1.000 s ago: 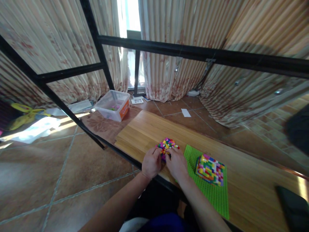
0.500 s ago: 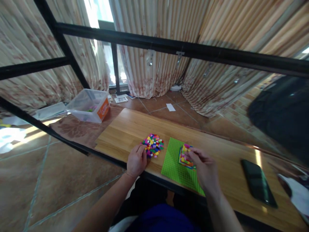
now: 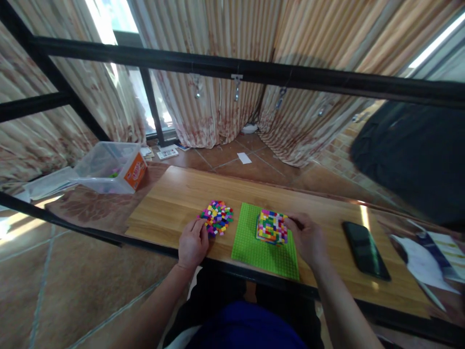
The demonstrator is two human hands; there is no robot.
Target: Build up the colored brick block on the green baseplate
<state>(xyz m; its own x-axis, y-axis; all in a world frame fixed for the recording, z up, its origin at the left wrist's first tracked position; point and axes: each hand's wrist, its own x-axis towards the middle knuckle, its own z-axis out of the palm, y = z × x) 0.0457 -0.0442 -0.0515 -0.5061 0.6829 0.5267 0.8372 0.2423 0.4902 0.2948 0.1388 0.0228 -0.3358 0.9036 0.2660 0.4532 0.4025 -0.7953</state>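
Looking down through the head camera, I have my left hand (image 3: 192, 242) resting on the wooden table (image 3: 174, 198), fingers loosely curled with nothing gripped, the fingertips touching the near left edge of the pile of loose coloured bricks (image 3: 217, 217). My right hand (image 3: 308, 238) lies at the right side of the multicoloured brick block (image 3: 272, 226), fingers against its right edge; whether they are pinched on a brick there I cannot tell. That block stands on the green baseplate (image 3: 261, 252), toward the plate's far right part, and the plate lies flat on the table just right of the loose pile. A black phone (image 3: 365, 249) lies further right on the table, well apart from my right hand. On the floor beyond the table's left end sits a clear plastic tub (image 3: 109, 167).
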